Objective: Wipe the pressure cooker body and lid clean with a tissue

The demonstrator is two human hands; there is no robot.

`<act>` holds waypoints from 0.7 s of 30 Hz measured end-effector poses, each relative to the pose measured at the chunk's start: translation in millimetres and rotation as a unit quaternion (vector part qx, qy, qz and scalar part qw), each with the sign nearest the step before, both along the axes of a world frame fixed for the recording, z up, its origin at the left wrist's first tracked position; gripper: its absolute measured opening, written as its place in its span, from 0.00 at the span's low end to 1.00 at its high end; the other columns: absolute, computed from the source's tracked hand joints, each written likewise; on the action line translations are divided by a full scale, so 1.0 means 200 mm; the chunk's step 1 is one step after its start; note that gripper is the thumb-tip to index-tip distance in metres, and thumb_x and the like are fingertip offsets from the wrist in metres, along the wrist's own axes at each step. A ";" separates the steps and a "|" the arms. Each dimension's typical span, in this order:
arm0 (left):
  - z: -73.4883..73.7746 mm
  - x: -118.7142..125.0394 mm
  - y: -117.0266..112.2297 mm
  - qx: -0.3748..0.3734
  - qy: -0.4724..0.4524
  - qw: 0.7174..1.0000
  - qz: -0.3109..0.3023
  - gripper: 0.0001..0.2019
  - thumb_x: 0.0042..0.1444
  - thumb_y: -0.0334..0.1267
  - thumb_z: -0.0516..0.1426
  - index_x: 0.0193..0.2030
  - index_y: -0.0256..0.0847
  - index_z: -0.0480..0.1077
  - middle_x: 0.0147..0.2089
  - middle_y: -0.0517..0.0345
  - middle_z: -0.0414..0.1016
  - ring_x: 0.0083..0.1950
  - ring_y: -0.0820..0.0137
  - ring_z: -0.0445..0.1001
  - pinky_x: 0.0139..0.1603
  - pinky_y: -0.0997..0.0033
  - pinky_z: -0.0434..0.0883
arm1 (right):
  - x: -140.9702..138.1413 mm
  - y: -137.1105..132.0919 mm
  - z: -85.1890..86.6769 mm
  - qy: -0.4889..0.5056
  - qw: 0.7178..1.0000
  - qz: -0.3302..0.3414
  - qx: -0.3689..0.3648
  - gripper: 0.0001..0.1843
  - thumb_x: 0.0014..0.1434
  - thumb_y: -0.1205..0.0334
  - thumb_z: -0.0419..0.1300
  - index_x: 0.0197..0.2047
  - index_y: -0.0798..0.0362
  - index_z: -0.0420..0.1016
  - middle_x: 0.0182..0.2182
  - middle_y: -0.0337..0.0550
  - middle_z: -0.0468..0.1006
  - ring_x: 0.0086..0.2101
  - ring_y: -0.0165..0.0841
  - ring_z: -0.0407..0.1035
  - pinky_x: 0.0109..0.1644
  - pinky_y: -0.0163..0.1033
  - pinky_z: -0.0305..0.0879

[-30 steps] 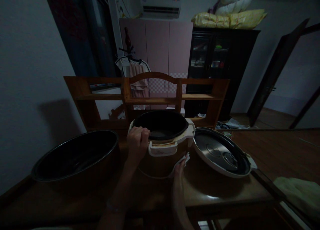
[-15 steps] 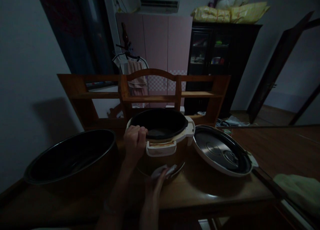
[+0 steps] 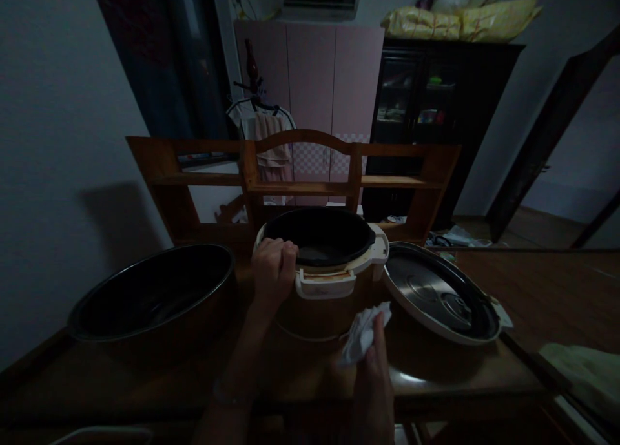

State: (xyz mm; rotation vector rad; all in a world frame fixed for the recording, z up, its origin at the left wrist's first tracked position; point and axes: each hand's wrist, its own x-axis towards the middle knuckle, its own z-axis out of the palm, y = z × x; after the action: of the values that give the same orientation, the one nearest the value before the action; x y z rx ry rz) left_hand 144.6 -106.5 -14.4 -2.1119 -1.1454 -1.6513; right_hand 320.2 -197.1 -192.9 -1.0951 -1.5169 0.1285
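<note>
A round cooker [image 3: 334, 309] with a white rim and a dark inner pot [image 3: 320, 238] stands in the middle of the table, its top uncovered. My left hand [image 3: 274, 264] is closed over the left front of its rim. In front of the cooker, toward its right side, my right hand [image 3: 375, 354] pinches a crumpled white tissue [image 3: 364, 334], apart from the cooker's wall. The detached lid [image 3: 431, 290] lies to the right with its metal inner side facing up. On the left sits a large dark oval pot [image 3: 150, 322], also uncovered.
The wooden table [image 3: 300, 374] carries all three items. Behind them rises a low wooden shelf rack [image 3: 303, 188]. Pale green cloth [image 3: 581, 367] lies at the lower right. Farther back stand a pink wardrobe [image 3: 312, 77] and a dark cabinet [image 3: 465, 103].
My right hand has moved right and slightly up with the tissue, away from the cooker's lower front. My left hand stays on the rim. The whole view has shifted a little.
</note>
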 end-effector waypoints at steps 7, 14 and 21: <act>0.01 0.00 0.00 0.009 0.002 1.000 -0.004 0.20 0.69 0.36 0.44 0.24 0.43 0.63 0.25 0.57 0.69 0.30 0.66 0.66 0.39 0.61 0.61 | -0.25 -0.03 0.07 0.096 0.987 -0.063 -0.111 0.41 0.75 0.51 0.44 0.77 0.48 0.20 0.74 0.47 0.18 0.72 0.49 0.18 0.70 0.76 0.34; 0.01 0.01 -0.01 0.015 0.002 1.000 -0.001 0.20 0.69 0.35 0.43 0.23 0.44 0.61 0.24 0.58 0.68 0.29 0.67 0.65 0.37 0.61 0.60 | -0.31 -0.03 0.12 -0.116 0.990 -0.077 -0.038 0.44 0.73 0.53 0.47 0.77 0.54 0.19 0.73 0.56 0.13 0.69 0.61 0.09 0.63 0.86 0.35; 0.00 0.01 0.00 0.011 0.000 1.000 0.000 0.21 0.70 0.36 0.42 0.23 0.43 0.62 0.24 0.57 0.68 0.29 0.67 0.65 0.39 0.60 0.60 | -0.16 0.08 0.31 -0.219 0.968 -0.106 0.057 0.45 0.72 0.59 0.50 0.77 0.50 0.20 0.74 0.54 0.14 0.70 0.60 0.14 0.67 0.81 0.35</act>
State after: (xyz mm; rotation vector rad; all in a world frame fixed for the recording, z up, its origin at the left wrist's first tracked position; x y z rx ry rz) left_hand 146.4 -106.0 -14.2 -2.0982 -1.1223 -1.6575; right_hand 288.1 -180.6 -130.9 -1.2374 -1.7564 -0.3677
